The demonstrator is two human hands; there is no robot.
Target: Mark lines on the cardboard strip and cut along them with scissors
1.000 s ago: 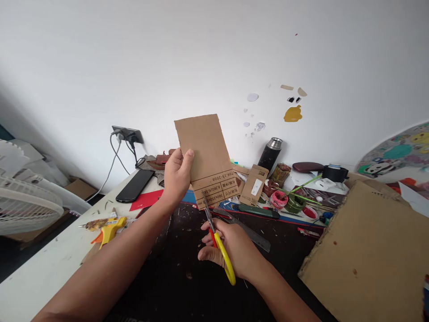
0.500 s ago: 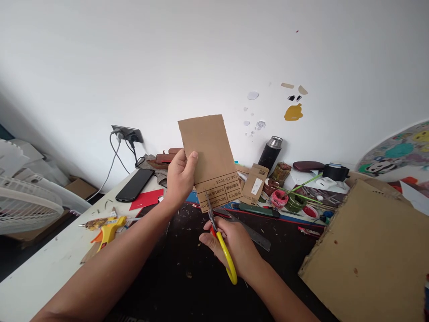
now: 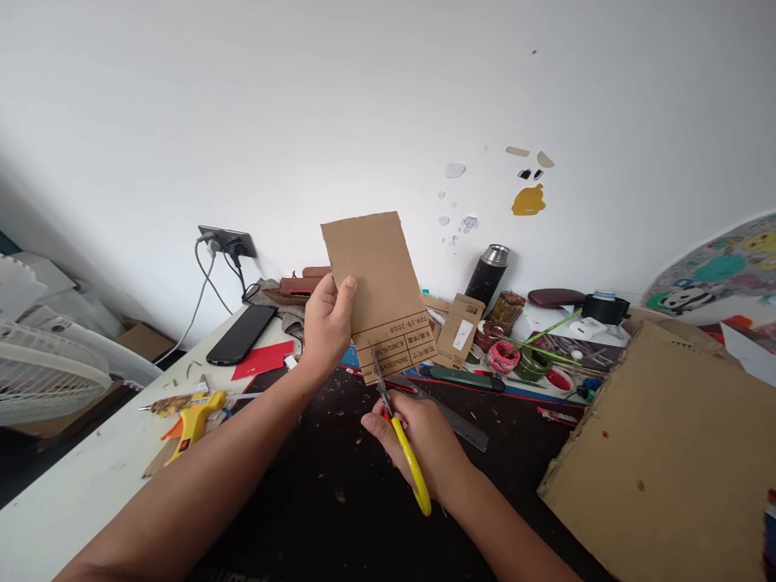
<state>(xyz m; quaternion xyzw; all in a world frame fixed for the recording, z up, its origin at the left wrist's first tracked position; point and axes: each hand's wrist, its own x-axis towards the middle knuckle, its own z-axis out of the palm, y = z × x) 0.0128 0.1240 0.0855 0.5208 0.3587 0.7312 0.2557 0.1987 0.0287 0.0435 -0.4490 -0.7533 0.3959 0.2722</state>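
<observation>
My left hand (image 3: 329,319) grips a rectangular piece of brown cardboard (image 3: 377,271) by its left edge, thumb on the near face. Dark printed characters and lines run across the cardboard's lower part. My right hand (image 3: 421,436) is closed around scissors (image 3: 412,469) with yellow and red handles. Their blades reach up across the cardboard's bottom edge near its left corner, one blade showing in front of the print. Behind the right hand, a clear ruler (image 3: 461,424) lies on the dark mat (image 3: 303,501), partly hidden.
At left are a yellow glue gun (image 3: 197,416), a black phone (image 3: 241,335), red paper (image 3: 262,360) and a white fan (image 3: 61,356). Paint pots (image 3: 503,356), a green cutter knife (image 3: 464,377) and a black flask (image 3: 488,271) stand or lie behind. A large cardboard sheet (image 3: 667,461) occupies the right.
The cardboard's top edge has dipped slightly and shifted a little left. Both hands keep their holds, and the scissors stay at the bottom edge. The whole view has moved slightly.
</observation>
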